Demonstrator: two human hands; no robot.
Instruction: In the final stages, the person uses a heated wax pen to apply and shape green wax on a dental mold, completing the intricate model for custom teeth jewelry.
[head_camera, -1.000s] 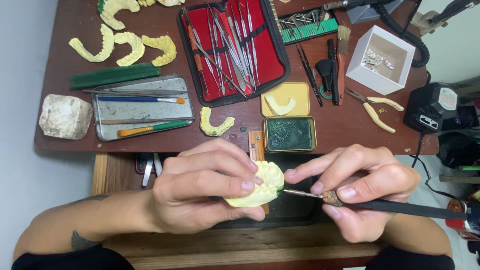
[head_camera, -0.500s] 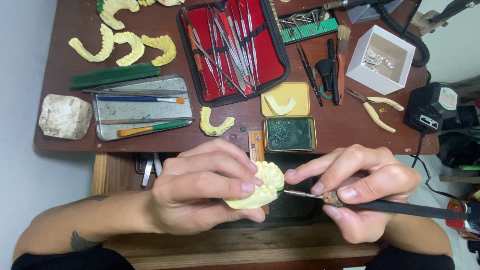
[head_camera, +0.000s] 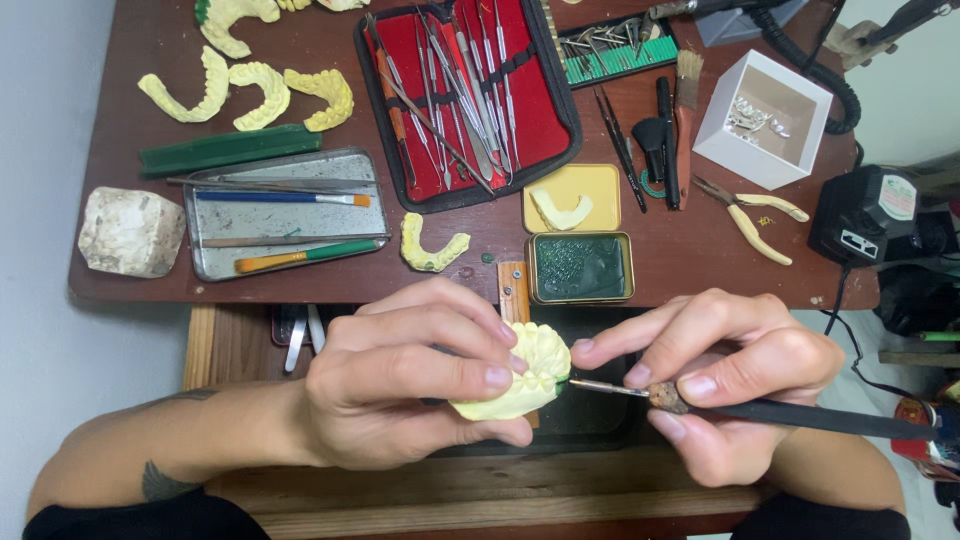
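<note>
A dark reddish-brown wooden table (head_camera: 300, 90) fills most of the view, its surface worn and slightly glossy. Below its front edge sits a lighter wooden frame (head_camera: 205, 345) — pale planks, with another plank (head_camera: 480, 495) running across the bottom. To the left, a plain pale grey floor (head_camera: 40, 300) runs the whole height of the picture. At the upper right the surface behind the table is pale too. The light is soft and even — shadows are faint.
</note>
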